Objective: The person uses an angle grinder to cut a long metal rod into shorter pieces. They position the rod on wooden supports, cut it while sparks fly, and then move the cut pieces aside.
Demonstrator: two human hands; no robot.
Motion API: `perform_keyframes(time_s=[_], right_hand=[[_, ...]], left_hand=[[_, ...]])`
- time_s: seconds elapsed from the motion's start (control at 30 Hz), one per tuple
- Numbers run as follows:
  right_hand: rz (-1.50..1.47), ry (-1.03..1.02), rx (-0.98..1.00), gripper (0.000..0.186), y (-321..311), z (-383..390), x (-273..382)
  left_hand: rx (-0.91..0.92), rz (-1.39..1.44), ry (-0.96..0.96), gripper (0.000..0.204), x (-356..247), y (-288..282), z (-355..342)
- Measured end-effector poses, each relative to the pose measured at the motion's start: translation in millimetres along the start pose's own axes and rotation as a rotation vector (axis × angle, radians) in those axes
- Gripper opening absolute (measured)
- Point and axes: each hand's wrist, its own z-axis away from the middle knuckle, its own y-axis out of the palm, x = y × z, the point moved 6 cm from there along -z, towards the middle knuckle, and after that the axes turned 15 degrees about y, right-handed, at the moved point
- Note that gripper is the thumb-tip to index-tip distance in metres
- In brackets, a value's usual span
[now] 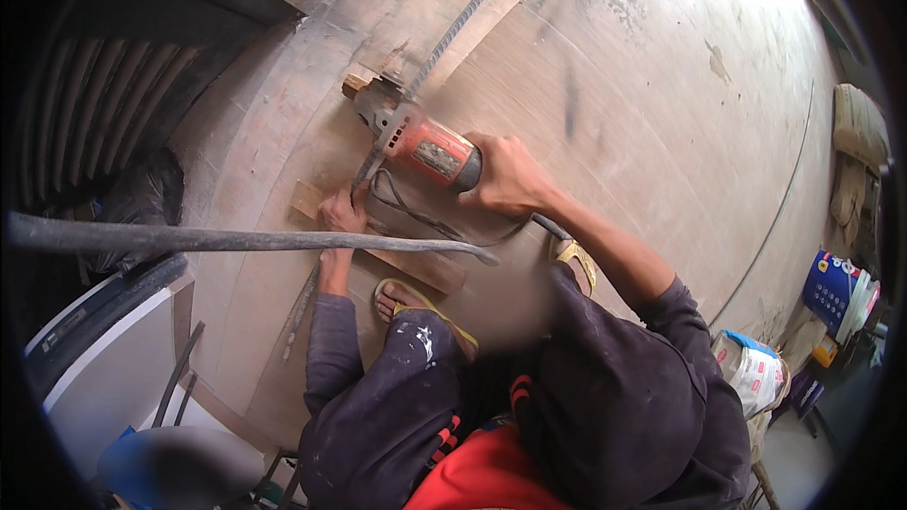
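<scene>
My right hand (510,175) is wrapped round the rear end of an orange-red angle grinder (430,151). The grinder's head rests over a ribbed steel rebar (463,24), beside the end of a wood block (353,85). The disc is mostly hidden. My left hand (342,212) closes round the rebar on the near side of the grinder, close to the floor. A wooden board (420,270) lies just below that hand. The black power cord (416,212) loops between my hands and passes my right foot.
A blurred dark rod (236,241) crosses the view from the left. Sandalled feet (397,302) flank the board. A louvred dark panel (104,118) stands at left. A blue-and-white bucket (836,293) and white sack (753,373) stand at right. A thin cable (789,189) runs along the floor.
</scene>
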Motion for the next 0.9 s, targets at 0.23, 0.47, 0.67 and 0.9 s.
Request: perform_keyframes(time_s=[0.23,0.47,0.67,0.9], right_hand=[[0.006,0.001,-0.001,0.062,0,-2,-3],[0.016,0.016,0.001,0.062,0,-3,-1],[0.024,0.011,-0.006,0.061,2,-3,0],[0.003,-0.003,-0.008,0.059,3,-4,-2]], left_hand=[[0.049,0.013,-0.055,0.022,-2,-2,-2],[0.071,0.055,-0.025,0.024,-7,-6,-5],[0.001,-0.002,-0.058,0.013,-2,-7,-1],[0.048,0.019,-0.035,0.019,-8,-9,-8]])
